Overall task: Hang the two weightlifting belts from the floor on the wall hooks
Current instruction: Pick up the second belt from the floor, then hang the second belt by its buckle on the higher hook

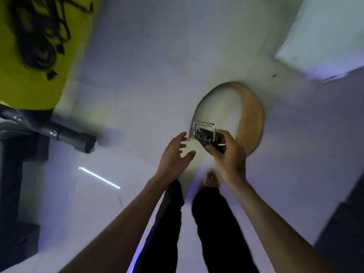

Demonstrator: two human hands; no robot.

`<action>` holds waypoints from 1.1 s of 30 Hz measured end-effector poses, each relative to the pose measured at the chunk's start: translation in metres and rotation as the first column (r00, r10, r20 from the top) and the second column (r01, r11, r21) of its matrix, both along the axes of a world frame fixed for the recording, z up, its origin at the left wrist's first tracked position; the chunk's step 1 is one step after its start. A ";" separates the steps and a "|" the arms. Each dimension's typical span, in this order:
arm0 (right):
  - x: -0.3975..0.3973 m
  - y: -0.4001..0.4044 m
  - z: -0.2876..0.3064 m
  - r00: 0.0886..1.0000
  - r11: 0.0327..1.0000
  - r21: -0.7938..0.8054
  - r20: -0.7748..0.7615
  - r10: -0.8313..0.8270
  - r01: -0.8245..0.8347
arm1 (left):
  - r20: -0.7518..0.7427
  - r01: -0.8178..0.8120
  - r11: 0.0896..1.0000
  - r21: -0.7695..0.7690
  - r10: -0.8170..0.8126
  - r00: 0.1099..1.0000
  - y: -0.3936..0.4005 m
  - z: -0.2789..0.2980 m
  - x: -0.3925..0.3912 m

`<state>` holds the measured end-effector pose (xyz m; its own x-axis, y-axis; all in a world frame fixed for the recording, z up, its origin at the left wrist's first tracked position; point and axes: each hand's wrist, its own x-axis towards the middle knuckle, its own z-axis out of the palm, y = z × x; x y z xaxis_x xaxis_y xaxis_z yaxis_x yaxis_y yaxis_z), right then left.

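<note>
A weightlifting belt (254,113) with a tan inner face curls in a loop over the white floor, right of centre. Its metal buckle (203,130) and dark strap end stick out at the near side. My right hand (229,152) is shut on that buckle end. My left hand (175,154) hovers just left of the buckle, fingers spread, holding nothing. Against the yellow wall at top left hangs a dark tangle of straps (39,34); whether that is the second belt I cannot tell. No wall hooks can be made out.
A grey bar with a dark end cap (78,138) juts in from the left above the floor, part of a dark machine frame (11,184). My legs in dark trousers and a bare foot (211,180) stand below the hands. A pale wall corner (319,36) rises at top right.
</note>
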<state>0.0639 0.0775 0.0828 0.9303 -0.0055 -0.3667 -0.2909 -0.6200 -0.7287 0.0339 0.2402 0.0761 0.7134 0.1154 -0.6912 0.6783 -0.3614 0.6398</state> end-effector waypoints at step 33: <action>-0.113 -0.201 0.882 0.642 0.811 0.568 0.677 -0.362 -0.142 | 0.977 0.378 0.902 -0.210 0.206 0.051 -0.214 0.886 -0.044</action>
<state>-0.0491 -0.1231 0.9648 0.8741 -0.1721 0.4543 0.4506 -0.0622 -0.8905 -0.0104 0.0261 0.9619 0.7186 -0.0114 0.6953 -0.6937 0.0570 0.7180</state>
